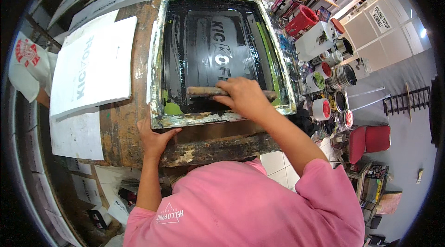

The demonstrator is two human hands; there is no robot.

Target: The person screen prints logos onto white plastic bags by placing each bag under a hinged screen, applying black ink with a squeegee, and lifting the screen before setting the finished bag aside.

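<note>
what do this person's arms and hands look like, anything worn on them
A pink shirt with short sleeves covers the upper arms; a white triangular print sits toward its left side. The forearms are bare. The left grip and right grip are ungloved hands, with no watch or bracelet visible.

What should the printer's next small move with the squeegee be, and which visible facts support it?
Probably raise the squeegee clear of the mesh: the right hand has it close to the person's side of the screen-printing frame, leaving little mesh there. The left hand, at the near left corner, seems well placed to steady the frame.
</note>
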